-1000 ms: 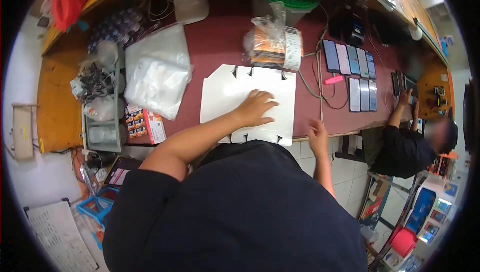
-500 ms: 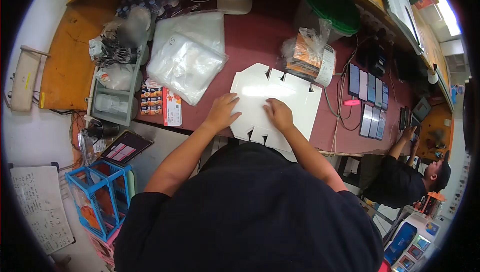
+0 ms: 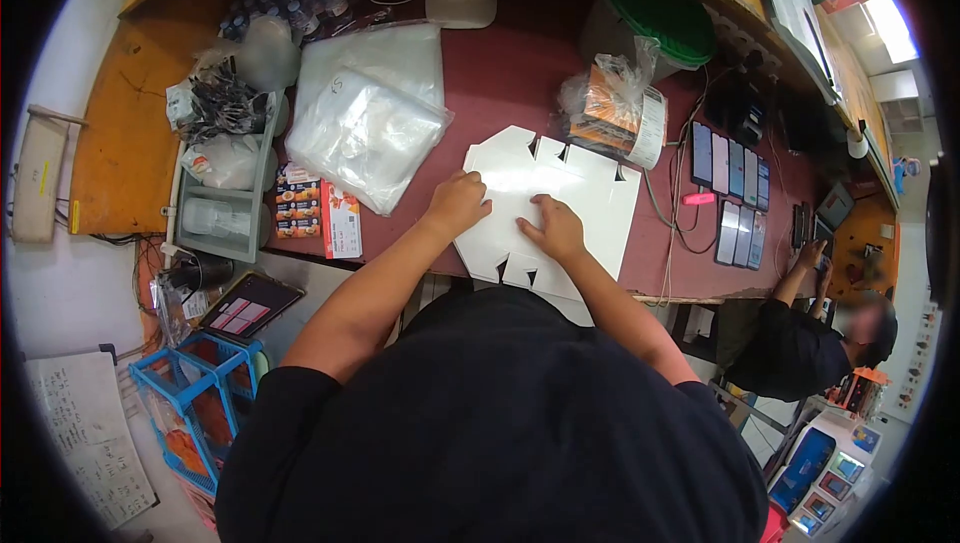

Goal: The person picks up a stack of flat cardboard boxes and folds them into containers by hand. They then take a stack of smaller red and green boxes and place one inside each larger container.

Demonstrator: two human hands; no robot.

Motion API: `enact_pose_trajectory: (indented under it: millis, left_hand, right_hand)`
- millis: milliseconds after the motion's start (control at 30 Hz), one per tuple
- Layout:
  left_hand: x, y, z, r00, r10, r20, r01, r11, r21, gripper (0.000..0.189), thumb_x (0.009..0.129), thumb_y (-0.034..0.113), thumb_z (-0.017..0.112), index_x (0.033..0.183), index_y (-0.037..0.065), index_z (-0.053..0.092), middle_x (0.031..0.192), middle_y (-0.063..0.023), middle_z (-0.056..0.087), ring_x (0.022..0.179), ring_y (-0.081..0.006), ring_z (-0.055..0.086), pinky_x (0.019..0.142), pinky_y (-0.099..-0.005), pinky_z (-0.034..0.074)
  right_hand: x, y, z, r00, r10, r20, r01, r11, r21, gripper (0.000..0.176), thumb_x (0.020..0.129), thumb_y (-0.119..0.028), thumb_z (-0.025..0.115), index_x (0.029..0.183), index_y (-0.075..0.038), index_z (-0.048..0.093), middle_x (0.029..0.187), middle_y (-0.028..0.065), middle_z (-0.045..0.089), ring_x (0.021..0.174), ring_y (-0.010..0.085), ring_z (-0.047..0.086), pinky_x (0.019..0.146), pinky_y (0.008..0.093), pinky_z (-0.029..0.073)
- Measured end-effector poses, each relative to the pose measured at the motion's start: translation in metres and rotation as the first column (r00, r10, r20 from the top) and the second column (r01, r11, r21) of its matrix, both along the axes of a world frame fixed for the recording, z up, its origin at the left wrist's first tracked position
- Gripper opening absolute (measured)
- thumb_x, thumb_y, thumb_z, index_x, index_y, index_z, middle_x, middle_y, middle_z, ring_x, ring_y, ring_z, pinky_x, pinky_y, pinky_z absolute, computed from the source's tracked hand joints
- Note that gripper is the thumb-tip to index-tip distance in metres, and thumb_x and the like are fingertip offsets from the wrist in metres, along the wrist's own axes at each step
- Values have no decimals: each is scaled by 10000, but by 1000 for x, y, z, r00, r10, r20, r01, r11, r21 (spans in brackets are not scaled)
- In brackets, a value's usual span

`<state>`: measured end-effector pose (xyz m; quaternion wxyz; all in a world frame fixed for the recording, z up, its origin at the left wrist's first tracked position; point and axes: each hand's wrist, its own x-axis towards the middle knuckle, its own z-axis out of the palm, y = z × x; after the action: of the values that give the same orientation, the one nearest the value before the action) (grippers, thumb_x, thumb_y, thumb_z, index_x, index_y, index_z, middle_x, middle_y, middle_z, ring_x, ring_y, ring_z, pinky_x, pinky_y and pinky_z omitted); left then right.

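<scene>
A flat white cardboard box blank (image 3: 583, 205) with slots cut along its far and near edges lies on the dark red tabletop in front of me. At its left edge, my left hand (image 3: 461, 203) is closed, fingers curled and thumb over the white surface; the fingertips are partly hidden. Toward the middle of the blank rests my right hand (image 3: 556, 227), palm down, with thumb and index finger apart. Just beyond the left hand lie clear plastic bags (image 3: 372, 123).
Wrapped orange packs (image 3: 607, 113) stand behind the blank, near a green-lidded bucket (image 3: 655, 18). Several phones (image 3: 735, 168) and a pink marker (image 3: 699, 199) lie to the right, with cables between. A grey tray (image 3: 222, 218) is at left. Another person (image 3: 790, 348) works at far right.
My left hand has gone from spread fingers to curled ones at the blank's left edge and moved slightly up. The right hand has shifted a little, staying on the blank.
</scene>
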<state>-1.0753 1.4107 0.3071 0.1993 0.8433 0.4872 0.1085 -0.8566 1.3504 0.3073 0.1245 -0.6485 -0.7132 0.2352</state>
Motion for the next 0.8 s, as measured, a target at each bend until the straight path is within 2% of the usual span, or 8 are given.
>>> enact_pose_trajectory:
  millis: [200, 367, 600, 633, 667, 800]
  left_hand:
    - [4, 5, 7, 995, -37, -90, 32, 998, -55, 233, 746, 231, 677, 805, 6, 689, 952, -100, 640, 947, -275, 610, 776, -392, 544]
    - [4, 6, 0, 995, -50, -89, 46, 998, -50, 224, 749, 229, 673, 798, 11, 689, 942, -98, 638, 936, -281, 612, 770, -394, 543]
    - [3, 9, -1, 994, -58, -98, 53, 997, -58, 190, 773, 216, 654, 784, 30, 691, 913, -90, 634, 915, -288, 618, 746, -396, 542]
    - [2, 9, -2, 994, -56, -98, 51, 997, -55, 190, 773, 216, 654, 784, 30, 691, 913, -90, 634, 915, -288, 618, 746, -396, 542]
    - [1, 9, -3, 995, -55, -87, 50, 997, -56, 201, 771, 225, 659, 790, 27, 690, 917, -92, 633, 919, -286, 618, 751, -394, 541]
    - [0, 2, 11, 995, -78, -64, 75, 996, -36, 242, 759, 250, 675, 810, 13, 683, 937, -100, 632, 928, -280, 618, 769, -385, 540]
  right_hand:
    - [-1, 0, -2, 1000, -12, 15, 12, 1000, 5, 464, 778, -422, 685, 1049, -69, 553, 950, 141, 659, 914, 305, 625, 785, 411, 492]
    - [-1, -2, -7, 1000, -12, -8, 12, 997, 80, 462, 781, -421, 681, 1055, -75, 546, 931, 145, 658, 898, 315, 624, 771, 416, 493]
    - [1, -2, -8, 999, -8, -34, 11, 996, 90, 471, 784, -424, 677, 1068, -75, 539, 934, 149, 658, 903, 320, 623, 777, 415, 492]
    - [1, -2, -9, 1000, -5, -14, 6, 996, 87, 477, 783, -426, 678, 1072, -74, 537, 896, 137, 655, 882, 310, 628, 763, 405, 492]
    - [1, -2, -10, 1000, -3, 4, 2, 997, 83, 483, 781, -429, 679, 1075, -74, 534, 859, 126, 653, 862, 299, 633, 748, 396, 492]
    - [2, -2, -12, 1000, -2, 4, 2, 995, 96, 488, 778, -431, 681, 1079, -76, 532, 867, 129, 656, 859, 300, 635, 740, 397, 494]
